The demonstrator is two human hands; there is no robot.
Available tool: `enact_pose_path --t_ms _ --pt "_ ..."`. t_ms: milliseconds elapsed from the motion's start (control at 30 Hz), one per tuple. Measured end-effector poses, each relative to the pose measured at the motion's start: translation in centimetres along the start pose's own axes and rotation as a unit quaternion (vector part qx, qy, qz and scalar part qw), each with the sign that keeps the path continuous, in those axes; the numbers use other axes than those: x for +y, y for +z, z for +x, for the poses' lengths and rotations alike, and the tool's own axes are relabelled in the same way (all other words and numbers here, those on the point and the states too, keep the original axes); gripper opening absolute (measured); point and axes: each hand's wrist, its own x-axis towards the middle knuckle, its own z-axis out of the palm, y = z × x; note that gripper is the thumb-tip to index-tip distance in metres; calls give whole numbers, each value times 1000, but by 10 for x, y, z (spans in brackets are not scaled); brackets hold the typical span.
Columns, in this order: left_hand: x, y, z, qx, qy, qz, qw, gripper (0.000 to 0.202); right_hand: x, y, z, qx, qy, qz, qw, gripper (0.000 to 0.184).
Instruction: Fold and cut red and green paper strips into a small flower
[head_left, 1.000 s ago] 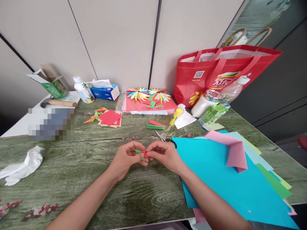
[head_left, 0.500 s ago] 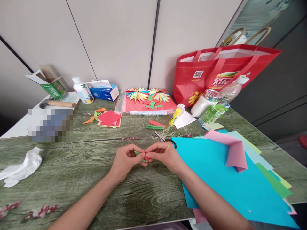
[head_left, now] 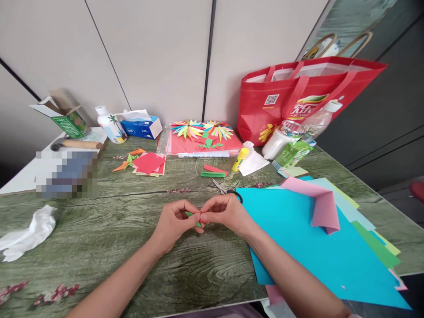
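Observation:
My left hand (head_left: 175,223) and my right hand (head_left: 228,214) meet fingertip to fingertip above the middle of the table. Between the left thumb and fingers shows a small folded green paper piece (head_left: 189,214). A little red paper (head_left: 201,217) is pinched where the two hands join, mostly under the right thumb and finger. How the red and green parts fit together is hidden by my fingers. Just beyond my right hand lie scissors (head_left: 220,187), their handle partly covered by that hand. Farther back rest folded red and green paper strips (head_left: 214,171).
Large blue paper (head_left: 298,247) with a folded pink sheet (head_left: 326,212) covers the right side. A glue stick (head_left: 240,159), a red bag (head_left: 261,106), a tissue pack (head_left: 141,128) and paper squares (head_left: 149,163) stand or lie behind. Crumpled tissue (head_left: 33,232) lies at left.
Less of the red paper shows between my fingertips than before. Both hands keep their pinch in nearly the same place, and the whole view has shifted slightly.

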Motion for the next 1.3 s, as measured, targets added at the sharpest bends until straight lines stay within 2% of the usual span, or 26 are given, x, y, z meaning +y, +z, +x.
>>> enact_pose_path --t_ms 367,767,1133,1300 --pt "0 -1 1 -37 -2 -8 999 12 2 -6 2 1 10 -7 1000 22" --pt "2 3 0 -2 -21 -4 1000 12 2 2 0 36 -3 -54 998 23" --pt "-2 -2 3 26 -63 38 997 19 7 3 -1 23 -51 -102 993 22" --pt "-2 0 2 73 -43 42 996 17 10 7 -2 74 -93 -156 981 16"
